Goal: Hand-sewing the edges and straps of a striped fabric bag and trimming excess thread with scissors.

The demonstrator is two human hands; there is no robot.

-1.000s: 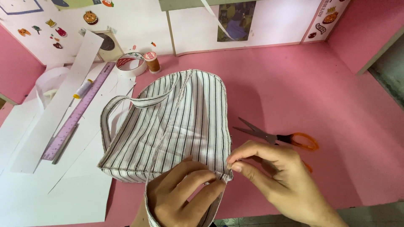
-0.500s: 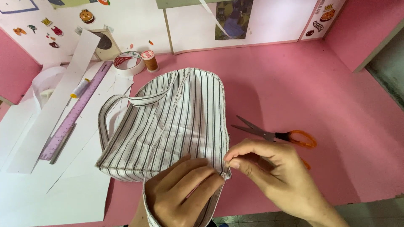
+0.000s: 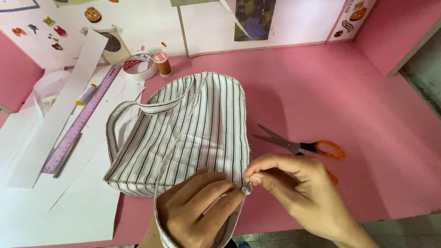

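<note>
A white cloth bag (image 3: 193,128) with thin dark stripes lies on the pink table (image 3: 321,92), one strap looping out to its left. My left hand (image 3: 197,211) presses on the bag's near edge, its wrist passing through the other strap. My right hand (image 3: 294,188) pinches the bag's near right corner between thumb and forefinger, right beside my left fingertips. A needle may be in the pinch, but it is too small to tell.
Orange-handled scissors (image 3: 303,147) lie just beyond my right hand. At the left are white paper sheets (image 3: 55,138), a purple ruler (image 3: 82,119), a roll of tape (image 3: 140,66), a brown thread spool (image 3: 161,63) and a yellow-tipped spool (image 3: 86,94). Stickered white panels stand along the back.
Both hands stay at the bag's near right corner with only slight finger shifts. The bag and scissors have not moved.
</note>
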